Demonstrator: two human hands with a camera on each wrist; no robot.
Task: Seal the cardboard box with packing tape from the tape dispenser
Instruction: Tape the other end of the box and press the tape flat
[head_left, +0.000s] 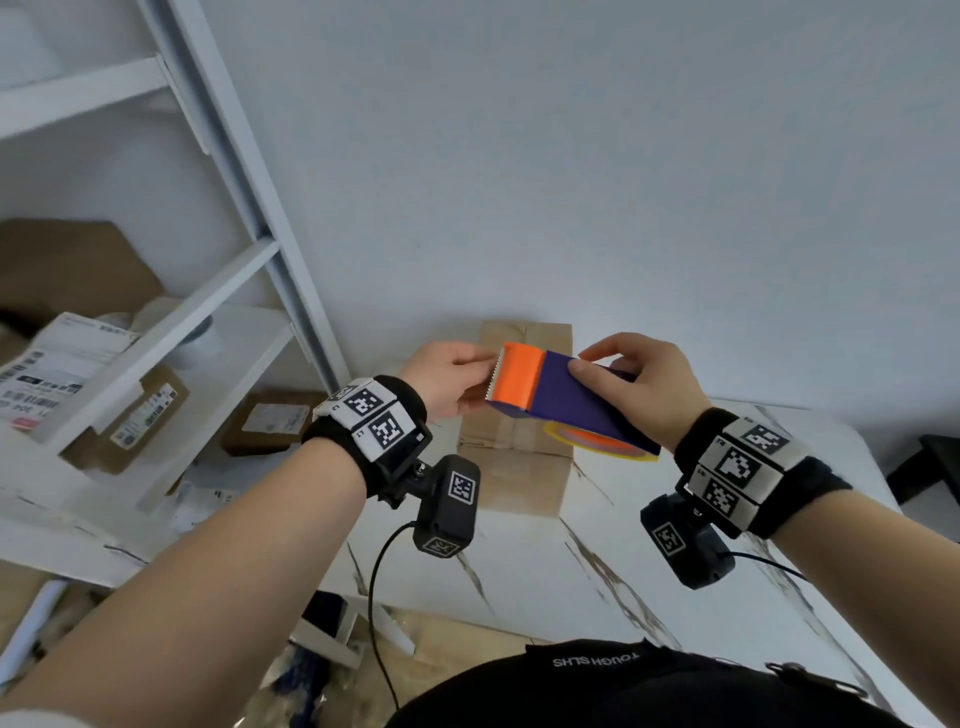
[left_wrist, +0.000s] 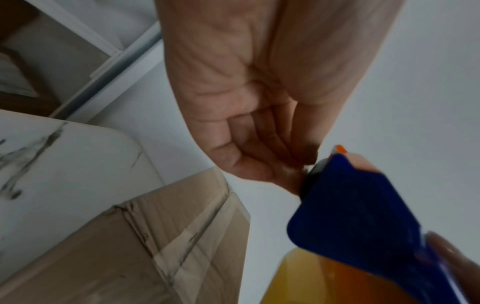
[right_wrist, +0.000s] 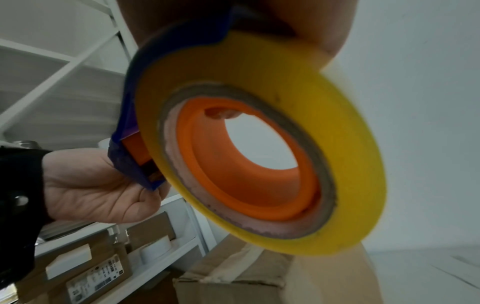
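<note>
Marble-patterned table (head_left: 597, 561) lies nearest, and above it both hands hold the tape dispenser (head_left: 566, 400) in the air. The right hand (head_left: 639, 384) grips its blue body; the left hand (head_left: 447, 379) pinches at the serrated orange end, probably feeling for the tape's loose end. Those teeth could nick a fingertip, or the end could stick back to the yellow roll (right_wrist: 262, 144). Beyond, the cardboard box (head_left: 519, 457) sits on the table, not yet freshly taped.

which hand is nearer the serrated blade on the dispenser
Left. The left hand has its fingertips right at the blade on the orange end of the dispenser. The right hand holds the blue body farther back, by the tape roll.
</note>
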